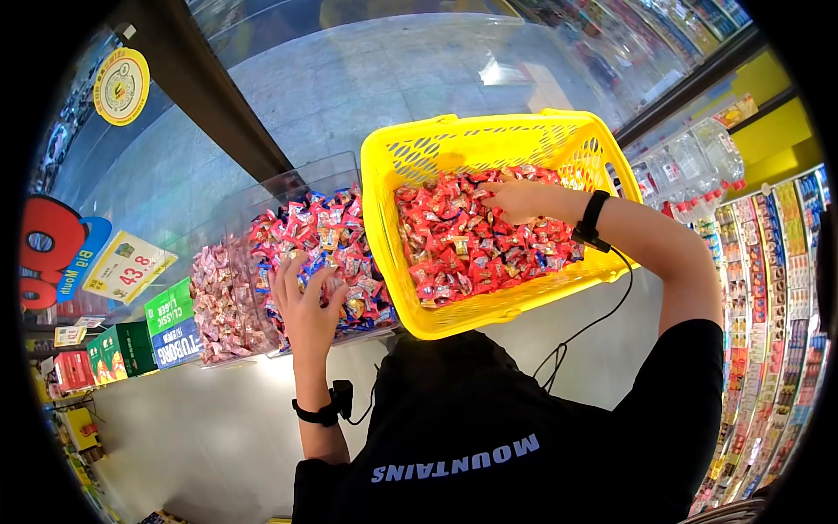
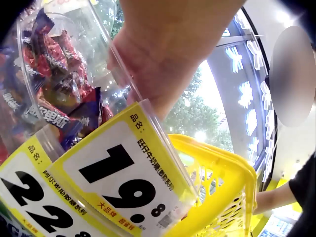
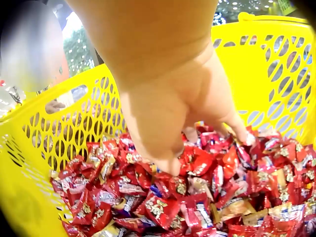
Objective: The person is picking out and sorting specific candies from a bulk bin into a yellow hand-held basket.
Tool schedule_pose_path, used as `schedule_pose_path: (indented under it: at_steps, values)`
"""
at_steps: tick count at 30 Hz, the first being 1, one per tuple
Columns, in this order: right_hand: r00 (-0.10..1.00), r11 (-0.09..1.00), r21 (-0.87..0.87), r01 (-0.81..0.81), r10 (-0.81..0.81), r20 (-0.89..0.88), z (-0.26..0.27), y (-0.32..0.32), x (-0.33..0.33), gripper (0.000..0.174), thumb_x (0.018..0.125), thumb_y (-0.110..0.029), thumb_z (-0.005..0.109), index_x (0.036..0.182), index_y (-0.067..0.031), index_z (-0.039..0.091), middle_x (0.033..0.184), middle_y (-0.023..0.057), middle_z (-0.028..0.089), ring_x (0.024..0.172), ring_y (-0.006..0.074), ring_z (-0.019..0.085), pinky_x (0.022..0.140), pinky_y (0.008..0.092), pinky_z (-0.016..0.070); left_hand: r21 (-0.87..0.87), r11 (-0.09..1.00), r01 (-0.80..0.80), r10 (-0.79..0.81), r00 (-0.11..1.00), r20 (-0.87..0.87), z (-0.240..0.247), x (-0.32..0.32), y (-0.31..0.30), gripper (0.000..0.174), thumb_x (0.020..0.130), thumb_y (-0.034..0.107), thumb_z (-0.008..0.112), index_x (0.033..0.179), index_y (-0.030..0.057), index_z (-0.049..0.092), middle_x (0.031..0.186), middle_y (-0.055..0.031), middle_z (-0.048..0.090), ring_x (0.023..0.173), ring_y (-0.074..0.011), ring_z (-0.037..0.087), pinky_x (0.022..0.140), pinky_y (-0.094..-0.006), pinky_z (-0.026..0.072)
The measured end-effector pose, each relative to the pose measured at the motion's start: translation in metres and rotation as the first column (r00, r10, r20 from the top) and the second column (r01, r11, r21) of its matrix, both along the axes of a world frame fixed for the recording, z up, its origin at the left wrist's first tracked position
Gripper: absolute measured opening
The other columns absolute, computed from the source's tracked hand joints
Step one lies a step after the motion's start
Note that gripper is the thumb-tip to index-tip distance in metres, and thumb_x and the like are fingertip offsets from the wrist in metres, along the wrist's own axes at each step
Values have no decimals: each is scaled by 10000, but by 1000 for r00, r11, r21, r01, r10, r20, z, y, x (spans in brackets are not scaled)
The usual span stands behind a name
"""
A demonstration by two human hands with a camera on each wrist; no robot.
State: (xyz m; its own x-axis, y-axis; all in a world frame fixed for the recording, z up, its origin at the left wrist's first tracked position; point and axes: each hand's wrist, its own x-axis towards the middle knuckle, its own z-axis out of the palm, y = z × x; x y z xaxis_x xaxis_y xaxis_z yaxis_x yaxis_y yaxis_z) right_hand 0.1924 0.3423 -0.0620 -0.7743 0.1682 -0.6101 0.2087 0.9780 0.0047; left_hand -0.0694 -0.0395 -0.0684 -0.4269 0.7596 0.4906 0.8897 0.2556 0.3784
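My right hand [image 1: 515, 201] reaches into a yellow shopping basket [image 1: 377, 218], its fingertips down on a heap of red-wrapped candies [image 1: 463, 253]. In the right wrist view the thumb [image 3: 168, 164] and fingers of this hand are spread apart among the wrappers. Left of the basket, my left hand [image 1: 305, 301] hovers over a clear plastic bin of red and blue wrapped candies [image 1: 327, 223], fingers apart and slightly bent, holding nothing. From the left wrist, the bin's candies [image 2: 59, 79] show through its wall, and the left fingers are mostly hidden.
A second bin section with pale pink candies [image 1: 223, 297] adjoins on the left. Price cards [image 2: 123, 173] hang on the bin front. Glass panes rise behind. Large bottles [image 1: 690, 162] and stocked shelves [image 1: 751, 332] stand at the right. A cable [image 1: 602, 327] trails from the right wrist.
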Motion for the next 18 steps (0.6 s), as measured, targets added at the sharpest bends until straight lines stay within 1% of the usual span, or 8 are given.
schedule_pose_path:
  at_steps: [2,5,6,8,11,14,17,18]
  values:
    - [999,1000,4,-31,31,37,-3,3,-6,537,935,-243,661,1444,-74,637,1610,136,462,1371,457,504,1130,520,482,-6,1000,9,-9,1000,24,-6,0,-2,312,822,199,882,1105,148,761,1426,-109,598,1406,-395,486,1217,-597,329]
    - [999,999,11,-37,37,6,-20,11,-2,528,931,-246,678,1414,-36,646,1584,148,489,1369,419,524,1139,520,476,41,998,45,-49,995,88,-3,4,3,266,835,164,861,1082,141,767,1417,-103,604,1412,-394,488,1227,-599,326]
    - [1000,1000,-3,-5,6,3,-17,9,-4,525,931,-250,682,1405,-24,648,1579,156,499,1373,408,530,1141,523,473,57,997,50,-56,994,99,1,7,6,259,836,153,858,1079,141,768,1412,-101,607,1411,-394,492,1229,-600,326]
    - [999,998,-28,54,-54,-1,-8,7,-9,523,932,-258,691,1385,0,651,1568,172,518,1379,386,541,1145,529,467,114,991,76,-84,994,73,11,10,13,239,846,132,851,1072,115,777,1414,-117,614,1397,-399,507,1199,-568,358]
    - [992,990,-112,89,-98,-78,43,-7,-14,519,942,-267,688,1377,14,647,1573,202,522,1395,390,544,1169,530,452,177,976,123,-136,989,61,32,18,24,247,847,112,844,1084,100,778,1409,-130,619,1382,-402,523,1187,-547,373]
    - [959,982,-185,31,-81,-270,100,-32,-9,496,945,-247,710,1351,30,647,1589,201,516,1443,390,512,1197,523,436,220,956,195,-219,971,91,51,27,37,291,830,121,849,1110,97,774,1416,-135,611,1391,-405,513,1197,-558,360]
    - [851,950,-282,-133,-36,-523,139,-73,-1,485,919,-207,754,1325,39,652,1601,181,502,1465,406,486,1220,510,427,214,941,262,-291,949,120,68,41,50,345,812,161,863,1137,94,771,1438,-139,594,1415,-414,486,1210,-582,334]
    - [836,948,-252,-194,25,-548,146,-86,1,486,900,-195,777,1316,29,662,1610,156,496,1473,405,478,1219,507,432,205,938,280,-310,942,128,74,47,54,363,806,177,869,1146,94,771,1446,-140,588,1424,-418,476,1215,-591,323]
